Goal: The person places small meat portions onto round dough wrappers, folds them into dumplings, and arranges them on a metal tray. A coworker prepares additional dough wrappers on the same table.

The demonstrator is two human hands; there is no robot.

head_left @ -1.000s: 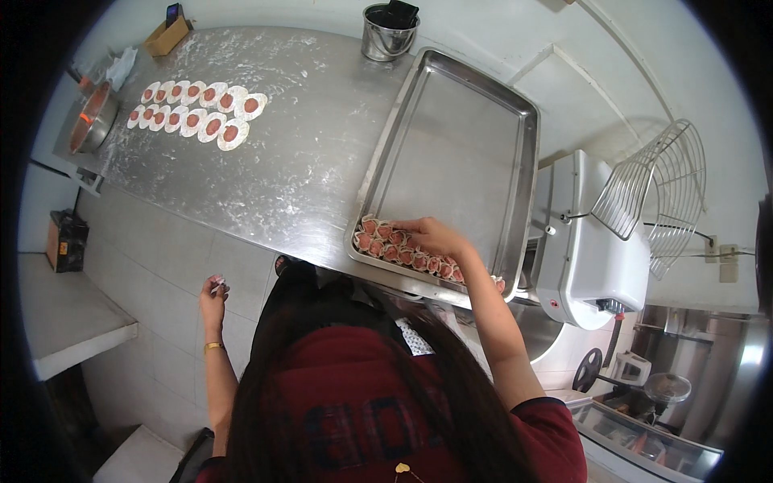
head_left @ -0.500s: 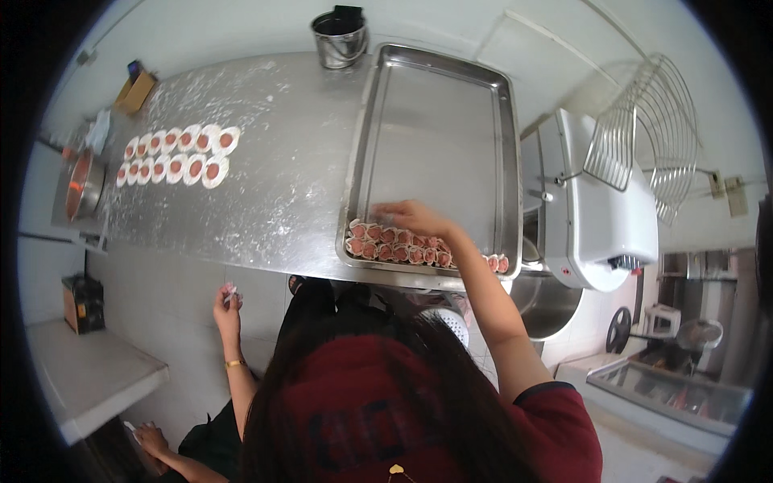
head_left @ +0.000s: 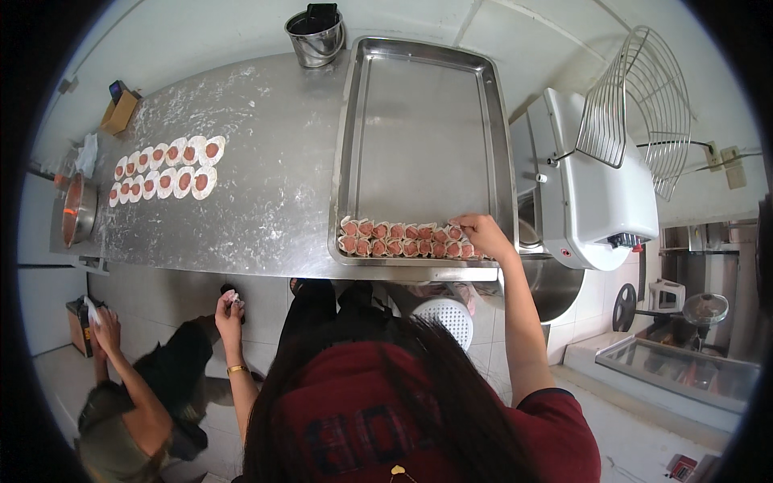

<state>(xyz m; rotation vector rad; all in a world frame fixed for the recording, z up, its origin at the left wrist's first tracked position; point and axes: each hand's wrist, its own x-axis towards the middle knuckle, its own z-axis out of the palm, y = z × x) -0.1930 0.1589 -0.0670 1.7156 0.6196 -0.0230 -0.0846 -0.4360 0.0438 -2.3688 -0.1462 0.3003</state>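
Observation:
An open-topped meat dumpling (head_left: 234,297) with a pale wrapper is held in the closed fingers of my left hand (head_left: 228,314), low in front of the table edge. At the near end of a large metal tray (head_left: 342,173), my right hand (head_left: 485,233) bends its fingers around a dumpling (head_left: 455,232) at the right end of a packed row. Part of that dumpling is hidden by the fingers. Two rows of dumplings (head_left: 394,233) stand side by side along the tray's near wall. Flat wrappers (head_left: 185,180) topped with meat filling lie in two rows on the left of the table.
The steel table (head_left: 274,161) is dusted with flour. A metal bucket (head_left: 315,40) stands behind the tray, a bowl (head_left: 79,211) at the far left. A white mixer (head_left: 596,185) with a wire guard borders the right. Another person (head_left: 149,402) is at lower left.
My right hand has moved right along the tray, from above the left part of the rows to their right end. The other person has come further into view, hands raised.

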